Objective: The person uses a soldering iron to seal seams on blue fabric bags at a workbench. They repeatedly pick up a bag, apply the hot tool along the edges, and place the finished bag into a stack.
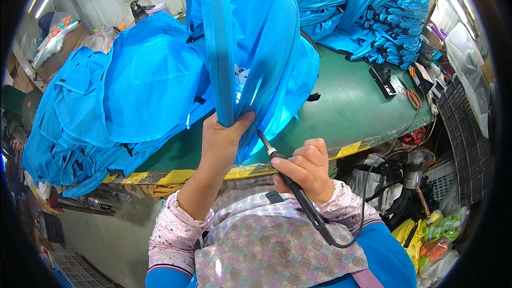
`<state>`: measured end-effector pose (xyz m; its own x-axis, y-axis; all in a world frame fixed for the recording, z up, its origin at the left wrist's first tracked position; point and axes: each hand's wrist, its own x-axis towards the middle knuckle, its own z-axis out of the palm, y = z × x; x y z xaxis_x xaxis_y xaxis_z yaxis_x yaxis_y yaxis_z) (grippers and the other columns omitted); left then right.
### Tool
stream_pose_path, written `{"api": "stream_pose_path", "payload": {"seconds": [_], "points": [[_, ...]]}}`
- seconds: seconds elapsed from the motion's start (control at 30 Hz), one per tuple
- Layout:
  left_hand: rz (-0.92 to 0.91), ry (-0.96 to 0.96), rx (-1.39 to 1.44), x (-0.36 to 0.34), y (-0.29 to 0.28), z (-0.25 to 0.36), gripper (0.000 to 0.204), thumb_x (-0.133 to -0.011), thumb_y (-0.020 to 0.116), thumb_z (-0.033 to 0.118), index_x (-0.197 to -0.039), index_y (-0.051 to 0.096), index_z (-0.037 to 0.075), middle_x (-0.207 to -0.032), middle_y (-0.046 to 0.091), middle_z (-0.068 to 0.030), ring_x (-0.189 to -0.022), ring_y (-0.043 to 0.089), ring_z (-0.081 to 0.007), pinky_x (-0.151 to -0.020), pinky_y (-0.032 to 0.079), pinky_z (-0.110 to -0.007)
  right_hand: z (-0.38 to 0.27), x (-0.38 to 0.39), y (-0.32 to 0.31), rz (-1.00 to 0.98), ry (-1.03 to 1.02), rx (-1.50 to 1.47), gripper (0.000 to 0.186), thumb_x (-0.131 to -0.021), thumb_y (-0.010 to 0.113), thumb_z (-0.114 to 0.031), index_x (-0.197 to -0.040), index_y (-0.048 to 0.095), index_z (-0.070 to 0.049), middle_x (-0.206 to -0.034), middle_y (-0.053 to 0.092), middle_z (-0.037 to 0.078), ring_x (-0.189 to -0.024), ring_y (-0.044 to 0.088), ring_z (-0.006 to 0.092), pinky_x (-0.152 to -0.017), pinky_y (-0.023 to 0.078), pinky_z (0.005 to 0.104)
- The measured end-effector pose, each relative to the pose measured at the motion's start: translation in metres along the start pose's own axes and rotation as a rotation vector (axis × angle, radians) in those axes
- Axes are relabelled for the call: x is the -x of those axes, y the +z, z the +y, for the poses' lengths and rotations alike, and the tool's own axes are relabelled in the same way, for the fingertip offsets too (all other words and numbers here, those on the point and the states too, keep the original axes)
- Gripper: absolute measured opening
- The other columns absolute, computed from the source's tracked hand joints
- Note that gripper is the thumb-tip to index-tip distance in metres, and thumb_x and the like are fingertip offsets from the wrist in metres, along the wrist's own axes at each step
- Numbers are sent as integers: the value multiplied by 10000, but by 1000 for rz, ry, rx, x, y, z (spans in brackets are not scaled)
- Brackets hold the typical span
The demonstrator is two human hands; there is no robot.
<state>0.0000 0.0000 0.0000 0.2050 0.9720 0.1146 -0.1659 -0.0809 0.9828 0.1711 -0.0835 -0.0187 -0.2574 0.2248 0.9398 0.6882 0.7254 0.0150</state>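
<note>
My left hand grips the lower edge of a bright blue fabric bag, held upright in front of me above the green table. My right hand is closed around a black corded pen-shaped hot tool. Its thin metal tip points up and left and touches the blue fabric just right of my left thumb. The cord runs down past my wrist toward my lap.
A large heap of the same blue bags covers the table's left side, and another stack lies at the back right. Orange-handled scissors and a black stapler-like tool sit at the right edge. Clutter and bins fill the floor on the right.
</note>
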Motion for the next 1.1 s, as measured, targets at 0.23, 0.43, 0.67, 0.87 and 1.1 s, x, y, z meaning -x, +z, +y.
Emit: {"api": "stream_pose_path", "payload": {"seconds": [0.23, 0.43, 0.67, 0.87, 1.1], "points": [[48, -43, 9, 6, 8, 3, 132, -890, 765, 118, -959, 706, 21, -874, 684, -6, -756, 577, -74, -703, 464, -244, 4, 0, 0, 19, -46, 52, 328, -722, 754, -120, -1038, 682, -71, -664, 522, -34, -622, 484, 164, -627, 383, 343], [38, -19, 34, 4, 6, -4, 141, -902, 757, 136, -953, 699, 18, -869, 674, -8, -756, 567, -67, -693, 459, -238, 11, -6, 4, 65, 275, -184, 314, -733, 777, -73, -1033, 681, -67, -688, 574, 33, -655, 480, 229, -646, 370, 355], [-44, -60, 18, -2, -11, -41, 196, -886, 765, 127, -1048, 716, 27, -978, 710, -18, -852, 618, -103, -800, 492, -285, 48, 6, 20, 246, 192, 54, 349, -932, 578, 64, -1264, 499, -10, -1059, 679, 223, -901, 659, 284, -854, 475, 412], [247, 506, -317, 19, -7, -61, 234, -873, 770, 133, -1011, 637, -2, -899, 635, -37, -803, 561, -117, -787, 487, -301, 83, 1, 62, 281, 219, 72, 646, -792, 796, -18, -1346, 464, -35, -1369, 541, 254, -1130, 571, 414, -968, 469, 465], [60, 234, -101, 27, -31, -77, 137, -930, 723, 89, -1027, 665, 11, -881, 665, -26, -815, 586, -72, -756, 485, -239, 77, 2, 66, 245, 263, 78, 660, -812, 793, -53, -1362, 430, -41, -1405, 516, 267, -1192, 556, 416, -1046, 400, 487]]}}
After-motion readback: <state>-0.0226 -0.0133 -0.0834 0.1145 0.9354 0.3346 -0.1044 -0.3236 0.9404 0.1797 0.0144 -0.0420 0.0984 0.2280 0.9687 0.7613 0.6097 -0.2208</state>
